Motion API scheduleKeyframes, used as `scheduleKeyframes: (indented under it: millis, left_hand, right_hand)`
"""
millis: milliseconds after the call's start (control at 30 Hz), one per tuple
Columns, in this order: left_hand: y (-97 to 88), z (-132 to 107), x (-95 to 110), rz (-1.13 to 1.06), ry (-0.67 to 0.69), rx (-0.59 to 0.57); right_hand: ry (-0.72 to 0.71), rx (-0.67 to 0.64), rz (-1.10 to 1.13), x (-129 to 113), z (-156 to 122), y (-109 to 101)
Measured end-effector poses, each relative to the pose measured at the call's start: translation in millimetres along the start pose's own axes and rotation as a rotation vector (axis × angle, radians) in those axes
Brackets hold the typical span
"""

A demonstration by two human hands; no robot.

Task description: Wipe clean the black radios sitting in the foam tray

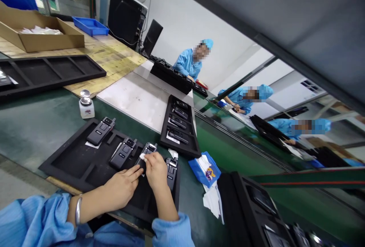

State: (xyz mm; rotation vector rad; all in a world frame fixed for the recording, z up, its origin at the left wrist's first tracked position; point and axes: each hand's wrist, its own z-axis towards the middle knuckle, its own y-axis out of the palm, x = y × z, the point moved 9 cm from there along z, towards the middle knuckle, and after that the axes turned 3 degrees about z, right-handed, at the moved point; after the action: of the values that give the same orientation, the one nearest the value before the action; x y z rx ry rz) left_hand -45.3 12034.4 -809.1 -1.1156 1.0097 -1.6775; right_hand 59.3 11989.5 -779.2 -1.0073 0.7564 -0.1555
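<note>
On blk tray (71, 163), 4 radios (101, 131), right hand (156, 171) pinching 1 wipe (142, 157), left hand (121, 190) flat, open

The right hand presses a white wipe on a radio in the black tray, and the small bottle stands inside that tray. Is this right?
No. The head view shows the small bottle standing outside the black tray, on the green belt beside it. The right hand, wipe and radio are as stated.
</note>
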Motion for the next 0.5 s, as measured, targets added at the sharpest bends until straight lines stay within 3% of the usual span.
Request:
scheduleKeyframes:
  millis: [167,267,367,500]
  left_hand:
    - [0.8,-2.4,-1.5,-0.002,0.009,0.031]
    - [-0.2,-3.0,0.1,0.020,0.027,0.026]
    - [-4.3,-2.3,-0.2,0.026,0.017,0.033]
    - [-9.2,-1.5,2.3,0.018,0.027,0.056]
  right_hand:
    - [-0.014,0.000,0.010,-3.8,1.2,6.2]
    - [-0.007,0.034,0.023,-2.8,3.0,-3.4]
    - [0.016,0.102,0.051,10.3,-5.0,-37.6]
    - [0.075,0.222,0.165,50.4,-40.8,-90.5]
